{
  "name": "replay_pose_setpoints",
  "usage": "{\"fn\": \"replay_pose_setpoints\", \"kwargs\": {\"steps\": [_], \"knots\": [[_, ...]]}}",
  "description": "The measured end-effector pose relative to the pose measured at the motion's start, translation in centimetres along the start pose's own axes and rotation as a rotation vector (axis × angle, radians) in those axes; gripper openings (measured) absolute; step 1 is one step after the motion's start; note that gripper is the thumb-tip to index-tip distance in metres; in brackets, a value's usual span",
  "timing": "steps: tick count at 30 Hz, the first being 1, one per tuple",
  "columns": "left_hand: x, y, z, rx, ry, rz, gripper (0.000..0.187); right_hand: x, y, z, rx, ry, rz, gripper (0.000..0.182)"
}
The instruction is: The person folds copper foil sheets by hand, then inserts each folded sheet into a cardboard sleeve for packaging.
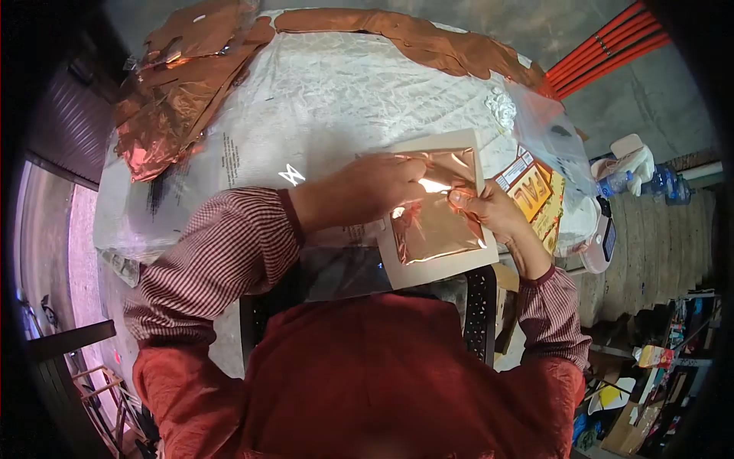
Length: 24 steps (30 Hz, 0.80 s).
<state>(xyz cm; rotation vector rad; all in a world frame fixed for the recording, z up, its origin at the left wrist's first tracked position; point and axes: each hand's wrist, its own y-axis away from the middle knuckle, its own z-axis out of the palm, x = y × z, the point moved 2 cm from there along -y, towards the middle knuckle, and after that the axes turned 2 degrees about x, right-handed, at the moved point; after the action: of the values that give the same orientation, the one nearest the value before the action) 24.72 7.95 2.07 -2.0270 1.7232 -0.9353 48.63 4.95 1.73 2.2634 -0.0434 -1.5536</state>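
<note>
A pale, stiff board is tilted in front of me at the table's near edge. Shiny copper-coloured foil covers its middle, creased and catching the light. My right hand grips the board's right side, thumb pressed on the foil and the other fingers mostly hidden. Across the upper left of the board reaches my left hand, its fingers curled together at the foil's upper part. To the right of the board lie printed yellow and red cards, partly behind my right hand.
Crinkled plastic sheeting covers the table. Copper foil scraps are heaped at the left, and a brown strip runs along the far edge. A clear plastic tub stands at the right. Red rods lean beyond the far right corner.
</note>
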Motion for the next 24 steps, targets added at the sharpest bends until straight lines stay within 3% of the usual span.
{"fn": "replay_pose_setpoints", "kwargs": {"steps": [1, 3, 4, 6, 7, 9, 11, 18, 24], "knots": [[-0.1, 0.4, 0.2, 0.000, -0.013, 0.000, 0.012, 0.5, -0.6, 0.1, -0.005, 0.002, -0.012, 0.027], [-0.5, 1.6, 0.5, 0.082, -0.073, -0.255, 0.036, 1.0, -1.5, -0.1, -0.025, -0.008, 0.081, 0.028], [-0.1, 2.0, 0.5, 0.086, -0.084, -0.254, 0.036, 0.6, -1.7, -0.4, -0.035, 0.070, 0.132, 0.028], [0.3, 3.3, 0.4, 0.194, -0.238, -0.485, 0.074, -0.2, -1.7, -0.1, -0.026, 0.035, 0.161, 0.028], [0.4, 3.7, 0.4, 0.198, -0.242, -0.489, 0.074, -0.4, -1.7, 0.1, -0.015, -0.003, 0.200, 0.028], [0.2, 4.4, 1.0, -0.043, -0.225, -0.628, 0.101, 0.4, -2.6, -0.4, -0.033, 0.000, 0.174, 0.029], [0.2, 4.6, 1.3, -0.046, -0.229, -0.614, 0.102, 0.4, -3.1, -0.5, -0.118, 0.027, 0.224, 0.030], [0.2, 4.4, 1.2, -0.052, -0.205, -0.585, 0.104, -2.6, -2.2, 2.3, -0.086, -0.054, 0.248, 0.033], [0.4, 4.8, 1.3, -0.043, -0.253, -0.553, 0.101, -2.6, -1.7, 1.8, -0.137, 0.199, 0.163, 0.033]]}}
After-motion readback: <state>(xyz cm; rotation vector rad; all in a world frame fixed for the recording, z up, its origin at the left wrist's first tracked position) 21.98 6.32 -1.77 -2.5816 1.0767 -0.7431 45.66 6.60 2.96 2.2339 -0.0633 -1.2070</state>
